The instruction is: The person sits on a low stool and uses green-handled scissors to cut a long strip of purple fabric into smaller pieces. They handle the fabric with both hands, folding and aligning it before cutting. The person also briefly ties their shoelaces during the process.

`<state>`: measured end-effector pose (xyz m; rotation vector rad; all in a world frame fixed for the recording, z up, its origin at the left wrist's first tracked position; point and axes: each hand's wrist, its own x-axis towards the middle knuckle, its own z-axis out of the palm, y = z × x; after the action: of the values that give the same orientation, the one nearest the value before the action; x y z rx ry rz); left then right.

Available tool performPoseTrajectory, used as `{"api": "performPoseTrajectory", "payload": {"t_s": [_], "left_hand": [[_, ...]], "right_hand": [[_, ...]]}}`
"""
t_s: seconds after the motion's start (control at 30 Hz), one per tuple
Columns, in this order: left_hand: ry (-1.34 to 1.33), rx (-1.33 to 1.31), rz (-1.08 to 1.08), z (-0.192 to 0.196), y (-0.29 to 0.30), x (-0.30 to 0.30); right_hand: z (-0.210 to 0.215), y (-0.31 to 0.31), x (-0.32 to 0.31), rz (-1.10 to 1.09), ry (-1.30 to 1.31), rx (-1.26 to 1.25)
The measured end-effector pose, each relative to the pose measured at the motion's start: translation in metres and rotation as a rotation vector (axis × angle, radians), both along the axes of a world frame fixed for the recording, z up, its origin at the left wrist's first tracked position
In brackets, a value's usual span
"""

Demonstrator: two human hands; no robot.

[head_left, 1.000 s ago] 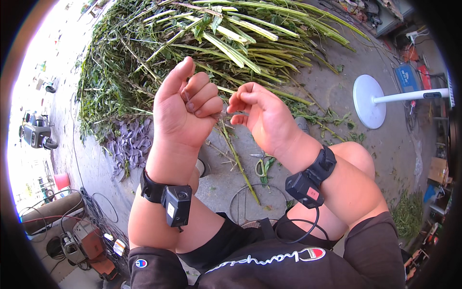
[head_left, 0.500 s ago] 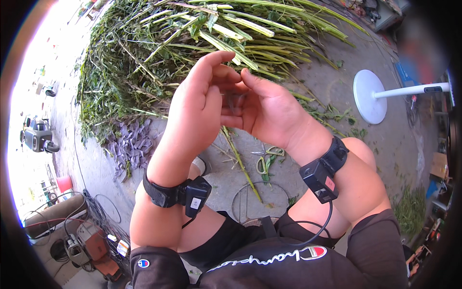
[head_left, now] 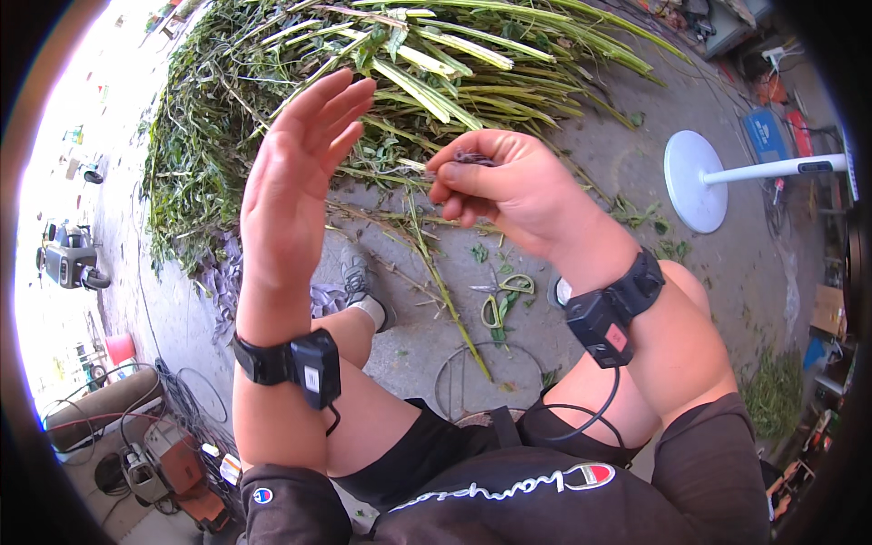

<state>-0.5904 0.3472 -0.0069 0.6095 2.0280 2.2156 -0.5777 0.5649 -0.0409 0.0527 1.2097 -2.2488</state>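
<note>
My left hand [head_left: 295,173] is raised with its fingers stretched out and slightly apart, holding nothing. Between the thumb and fingers of my right hand [head_left: 527,186] is a small bunched purple-grey strip [head_left: 472,158], mostly hidden by the fingers. Beyond both hands lies a big heap of cut leafy stems [head_left: 209,127], its pale green stalk ends [head_left: 418,91] pointing right. A pile of purple-grey strips [head_left: 222,286] shows partly behind my left wrist. Scissors with yellow-green handles [head_left: 491,311] lie on the floor, with a loose stalk [head_left: 443,295] beside them.
To the right stands a white round base with a pole [head_left: 698,182]. A metal ring [head_left: 440,377] lies between my legs, near my shoe [head_left: 359,277]. Cables and a reddish machine [head_left: 186,463] are at the lower left. More greenery [head_left: 775,395] lies at the right.
My hands have come apart. The left has moved left and straightened its fingers; the right now shows the purple-grey strip in its pinch.
</note>
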Motion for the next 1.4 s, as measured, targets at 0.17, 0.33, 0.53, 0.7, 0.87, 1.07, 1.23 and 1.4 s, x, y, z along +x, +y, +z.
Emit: {"api": "performPoseTrajectory", "payload": {"t_s": [0.17,0.33,0.53,0.7,0.87,1.07,1.23,1.4], "left_hand": [[-0.239,-0.217,-0.245,-0.032,-0.005,0.003],[-0.59,-0.025,-0.359,-0.04,0.0,0.015],[-0.544,0.268,-0.186,-0.025,0.005,0.015],[-0.438,0.552,-0.202,-0.007,0.023,0.019],[-0.421,0.253,-0.109,0.013,0.027,0.016],[-0.188,-0.109,0.037,0.011,0.012,0.017],[-0.143,-0.528,0.204,-0.008,0.0,0.01],[-0.677,-0.238,0.133,-0.033,0.025,0.013]], "right_hand": [[0.015,0.02,-0.002,0.071,0.051,-0.044],[0.022,0.038,-0.007,0.036,0.125,0.01],[0.003,0.017,-0.011,-0.146,0.214,0.359],[-0.036,-0.028,-0.003,-0.053,-0.058,0.06],[-0.015,-0.046,0.008,0.106,-0.288,-0.386],[-0.014,-0.028,-0.002,0.269,-0.23,-0.278],[-0.009,-0.007,-0.011,0.077,-0.15,-0.287],[0.006,0.007,-0.014,-0.077,-0.065,-0.331]]}}
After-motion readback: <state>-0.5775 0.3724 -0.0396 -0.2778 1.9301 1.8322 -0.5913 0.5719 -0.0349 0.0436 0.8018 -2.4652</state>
